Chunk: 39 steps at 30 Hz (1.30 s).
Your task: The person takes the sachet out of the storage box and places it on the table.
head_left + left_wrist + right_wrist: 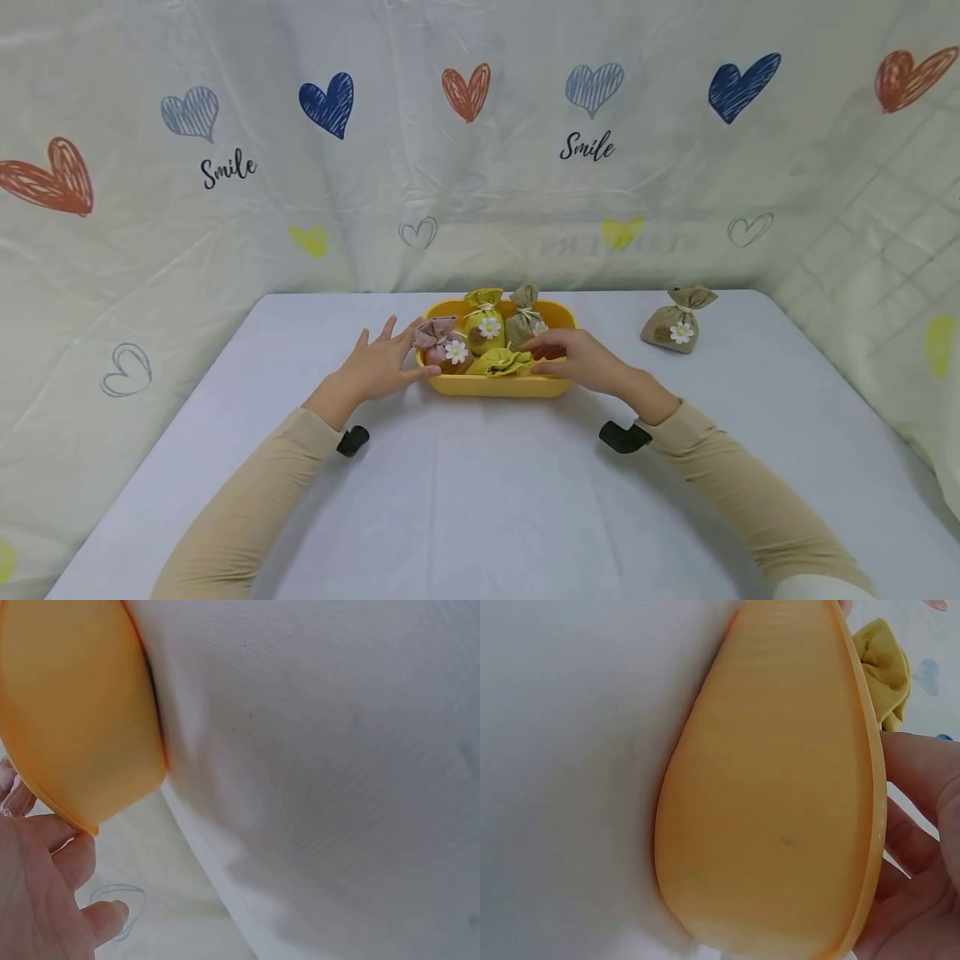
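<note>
A yellow plastic basin [487,386] holds several small tied cloth pouches. Inside it are a pink pouch [437,333] with a white flower at the left, an upright yellow pouch [483,315], a beige pouch [523,310] and a yellow pouch lying down [501,362] at the front. Fingers spread, my left hand [378,367] touches the basin's left rim beside the pink pouch. My right hand [588,358] reaches over the right rim, its thumb and fingers around a dark red item [551,352]. The rim hides its fingertips in the right wrist view; I cannot tell whether they grip.
Another beige pouch [672,323] with a white flower stands to the right of the basin, near the back of the white-covered table [495,492]. Behind the table hangs a pale curtain [510,183] printed with hearts and "Smile".
</note>
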Motion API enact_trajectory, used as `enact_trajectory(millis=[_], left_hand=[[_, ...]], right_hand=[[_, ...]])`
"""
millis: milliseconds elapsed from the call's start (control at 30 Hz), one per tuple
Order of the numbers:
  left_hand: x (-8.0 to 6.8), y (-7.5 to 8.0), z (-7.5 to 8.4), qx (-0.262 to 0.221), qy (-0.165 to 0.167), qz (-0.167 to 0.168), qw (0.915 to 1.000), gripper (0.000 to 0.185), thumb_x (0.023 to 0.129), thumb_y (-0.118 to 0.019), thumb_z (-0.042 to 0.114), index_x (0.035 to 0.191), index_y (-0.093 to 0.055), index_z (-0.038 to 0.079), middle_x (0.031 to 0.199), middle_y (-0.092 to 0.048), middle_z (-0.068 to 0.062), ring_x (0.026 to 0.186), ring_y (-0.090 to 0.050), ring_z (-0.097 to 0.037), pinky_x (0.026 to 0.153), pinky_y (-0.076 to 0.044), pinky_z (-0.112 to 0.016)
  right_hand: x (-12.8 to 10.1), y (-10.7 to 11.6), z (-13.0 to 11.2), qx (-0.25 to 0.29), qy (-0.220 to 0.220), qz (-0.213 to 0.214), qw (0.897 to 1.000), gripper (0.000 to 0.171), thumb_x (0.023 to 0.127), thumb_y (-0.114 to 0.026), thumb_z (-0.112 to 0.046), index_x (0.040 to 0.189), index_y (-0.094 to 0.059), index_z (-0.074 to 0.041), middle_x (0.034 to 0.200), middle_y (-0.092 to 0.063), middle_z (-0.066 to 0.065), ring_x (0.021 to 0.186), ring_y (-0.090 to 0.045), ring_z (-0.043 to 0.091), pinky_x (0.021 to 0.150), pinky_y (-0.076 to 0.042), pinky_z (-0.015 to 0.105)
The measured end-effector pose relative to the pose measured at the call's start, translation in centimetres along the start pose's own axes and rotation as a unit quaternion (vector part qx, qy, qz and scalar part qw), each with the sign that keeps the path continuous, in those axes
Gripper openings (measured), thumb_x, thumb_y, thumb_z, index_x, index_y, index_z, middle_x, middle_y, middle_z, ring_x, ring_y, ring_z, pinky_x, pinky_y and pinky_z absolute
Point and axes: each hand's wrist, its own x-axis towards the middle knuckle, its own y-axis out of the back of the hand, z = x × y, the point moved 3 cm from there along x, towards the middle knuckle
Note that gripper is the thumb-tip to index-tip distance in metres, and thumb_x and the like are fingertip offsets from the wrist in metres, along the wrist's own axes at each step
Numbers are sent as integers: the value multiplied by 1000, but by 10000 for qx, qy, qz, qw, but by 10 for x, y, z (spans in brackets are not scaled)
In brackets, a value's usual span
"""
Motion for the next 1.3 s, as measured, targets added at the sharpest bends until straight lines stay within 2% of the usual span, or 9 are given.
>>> enact_trajectory(millis=[400, 633, 867, 1067, 1300], left_hand=[[-1, 0, 0, -69, 28, -24, 10000, 105, 93, -44, 80, 166, -9, 14, 166, -26, -13, 156, -3, -38, 118, -2, -69], [-2, 0, -1, -55, 8, -9, 10000, 105, 93, -43, 80, 166, -10, 13, 166, -26, -13, 156, -3, -37, 118, -2, -68], [-2, 2, 0, -29, -22, 4, 10000, 103, 94, -44, 78, 166, -10, 13, 166, -27, -13, 156, -3, -37, 118, -4, -69], [-2, 3, 0, -86, 0, 4, 10000, 103, 94, -45, 77, 166, -10, 13, 166, -28, -14, 156, -2, -37, 119, -2, -68], [-2, 1, 0, -60, 33, -48, 10000, 104, 93, -44, 79, 166, -10, 13, 166, -28, -14, 156, -2, -37, 119, -2, -68]], right_hand=[[9, -9, -5, 148, -54, 242, 9996, 26, 97, -70, -4, 123, -71, 1, 111, -72, 10, 100, -68, 24, 87, -57, 36], [14, -15, -10, 368, 133, 373, 9985, 25, 97, -70, -3, 122, -71, 2, 113, -71, 13, 100, -69, 26, 87, -58, 36], [19, -15, -18, 286, 149, 557, 9979, 22, 98, -69, -2, 119, -72, 2, 110, -72, 11, 98, -68, 25, 86, -58, 38], [26, -16, -19, 407, -28, 581, 9975, 21, 99, -67, -4, 119, -71, 2, 111, -72, 12, 100, -69, 26, 86, -58, 38], [28, -17, -18, 626, -196, 682, 9955, 20, 100, -66, -4, 118, -71, 3, 106, -73, 14, 94, -70, 26, 81, -59, 39]])
